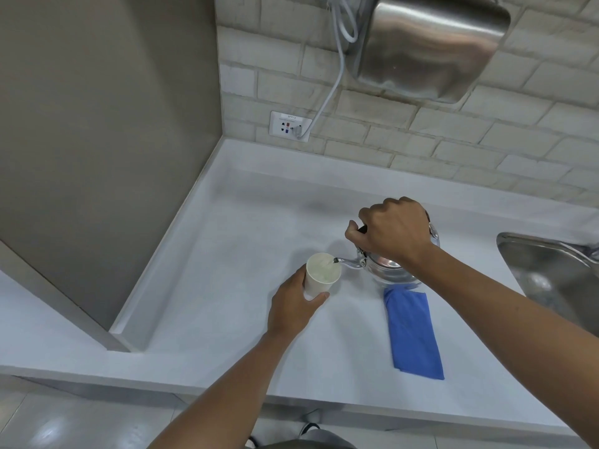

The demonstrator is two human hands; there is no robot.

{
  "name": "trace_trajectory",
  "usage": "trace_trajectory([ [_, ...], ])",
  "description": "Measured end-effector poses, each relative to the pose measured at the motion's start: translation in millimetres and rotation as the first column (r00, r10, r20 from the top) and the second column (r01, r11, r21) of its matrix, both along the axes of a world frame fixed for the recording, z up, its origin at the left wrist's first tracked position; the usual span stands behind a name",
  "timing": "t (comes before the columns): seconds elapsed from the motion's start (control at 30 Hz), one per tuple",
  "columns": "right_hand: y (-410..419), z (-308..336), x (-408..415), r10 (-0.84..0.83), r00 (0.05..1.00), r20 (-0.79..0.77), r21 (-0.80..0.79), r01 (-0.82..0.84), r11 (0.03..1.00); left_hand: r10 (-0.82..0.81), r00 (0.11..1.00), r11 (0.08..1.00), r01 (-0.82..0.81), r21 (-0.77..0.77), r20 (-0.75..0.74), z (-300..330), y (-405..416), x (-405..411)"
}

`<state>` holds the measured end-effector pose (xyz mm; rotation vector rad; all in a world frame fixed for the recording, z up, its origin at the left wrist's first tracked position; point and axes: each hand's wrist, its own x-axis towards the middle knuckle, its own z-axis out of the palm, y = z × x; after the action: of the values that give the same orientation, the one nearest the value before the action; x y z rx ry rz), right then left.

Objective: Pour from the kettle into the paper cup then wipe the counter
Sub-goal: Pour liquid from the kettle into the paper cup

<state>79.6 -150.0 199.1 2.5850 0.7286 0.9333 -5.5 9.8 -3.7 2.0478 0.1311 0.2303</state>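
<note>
Right hand [393, 233]: fingers curled over the dark handle of a small polished steel kettle [390, 268], gripping it from above. Kettle tipped toward the person's left, its thin curved spout [348, 262] reaching over the rim of the cup.

Left hand [291, 306]: wrapped around the lower wall of a white paper cup [321, 275], thumb on the near side, fingers round the far side. Cup upright, pale liquid visible inside, near the brim. Whether its base touches the surface cannot be told.

Cup sits just left of the kettle, both over the middle of the white surface [227, 247].

A folded blue cloth [413, 332] lies flat on the surface just in front of the kettle, its far end tucked under the kettle's outline, beneath the right forearm.

Further out: a stainless steel sink [547, 270] at the right edge. Behind, a pale brick-pattern wall with a white wall socket [289, 126], 1 white cable [330, 92] plugged in and running up to a brushed metal wall-mounted appliance [431, 47]. A grey-beige panel [97, 124] closes the left side.
</note>
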Motion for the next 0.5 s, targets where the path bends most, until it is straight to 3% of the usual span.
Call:
trace_trajectory([
  [0.5,-2.7,0.6,1.0,0.0,1.0,0.014,-0.014,0.0,1.0,0.002,1.0,1.0,-0.002,0.006,-0.002,-1.5,-0.1,0.8],
])
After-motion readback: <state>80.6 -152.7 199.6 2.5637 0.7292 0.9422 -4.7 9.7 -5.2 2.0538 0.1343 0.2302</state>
